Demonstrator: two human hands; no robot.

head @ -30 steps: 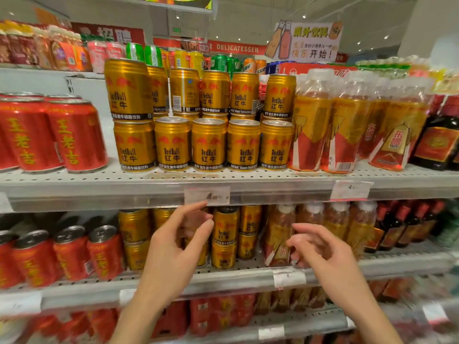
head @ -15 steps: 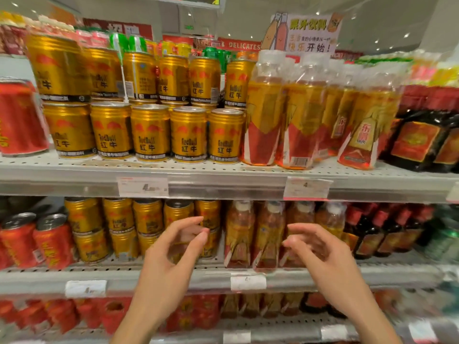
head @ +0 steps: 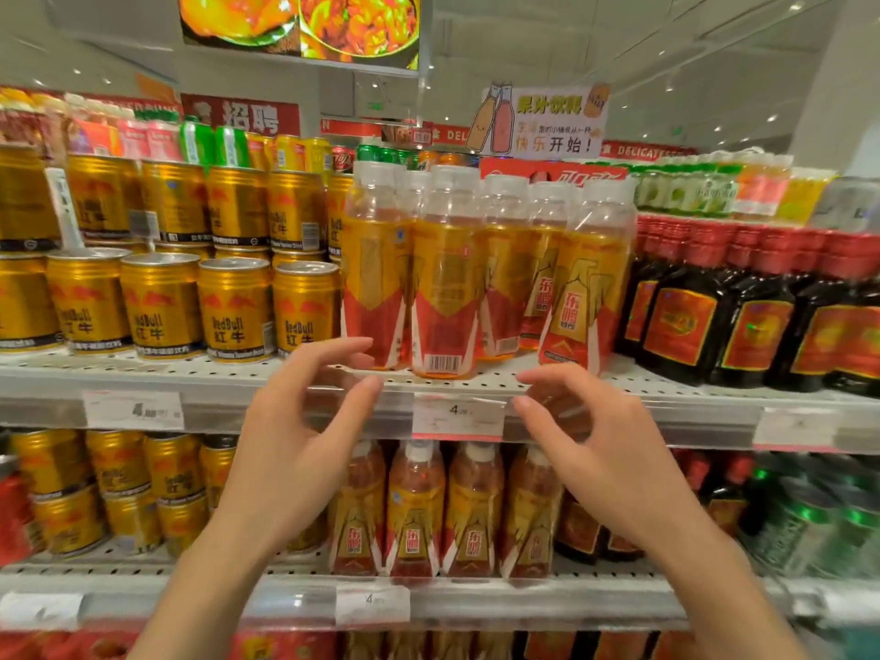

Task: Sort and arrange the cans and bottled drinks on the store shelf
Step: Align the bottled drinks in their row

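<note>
Since half a second ago my hands have come up from the lower shelf to the front edge of the upper shelf, and the view has swung right and closer, so the bottles now sit in the middle.

My left hand hovers in front of that edge, fingers loosely curved and spread, thumb apart from them, holding nothing. My right hand mirrors it just to the right, fingers also curved and apart, gripping nothing. Between the two hands is a white price tag on the shelf lip; I can read a "4" and no more.

The yellow-and-red labelled bottles stand upright in a cluster at the front edge, directly above my hands; my left fingertips are near the base of the leftmost one, though I cannot tell whether they touch it. The rear bottles are mostly hidden by the front ones. To their left the gold Red Bull cans stand two high, running off the left edge of view. To the right the dark bottles with red caps are cut off at the frame's right side.

On the lower shelf, more of the same yellow-and-red bottles stand blurred, partly behind my hands and wrists.
</note>
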